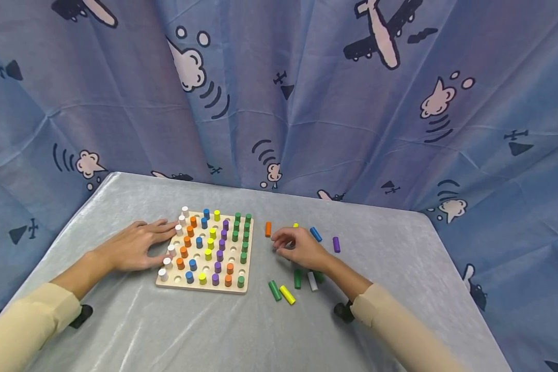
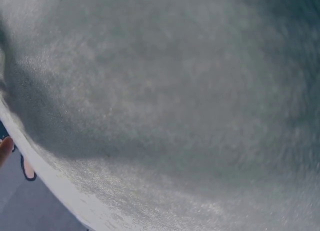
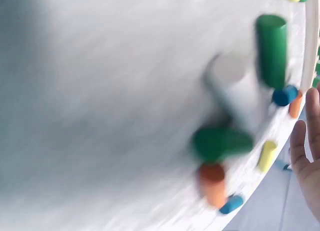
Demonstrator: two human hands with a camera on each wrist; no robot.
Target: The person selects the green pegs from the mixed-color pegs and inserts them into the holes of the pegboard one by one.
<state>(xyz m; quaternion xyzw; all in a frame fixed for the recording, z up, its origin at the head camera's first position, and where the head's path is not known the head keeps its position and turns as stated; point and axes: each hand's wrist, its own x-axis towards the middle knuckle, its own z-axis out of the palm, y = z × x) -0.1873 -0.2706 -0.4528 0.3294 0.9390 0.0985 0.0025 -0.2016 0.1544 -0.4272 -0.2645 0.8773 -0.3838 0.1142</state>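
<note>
The pegboard [image 1: 209, 288] looks like pale, smooth, matt wood; the loose pegs [image 1: 287, 295] at its three o'clock look smooth, with a soft gloss. The worktop [image 1: 204, 330] has a silvery, sheeny cloth surface; at twelve o'clock hangs a creased, matt cloth curtain [image 1: 288, 116].

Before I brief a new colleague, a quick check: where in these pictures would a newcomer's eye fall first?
Likely on the pegboard, left of centre in the head view, with its coloured pegs and the left hand at its left edge. Next come the loose pegs scattered to its right, near the right hand. Behind, the blue curtain printed with airplanes fills the top.
</note>
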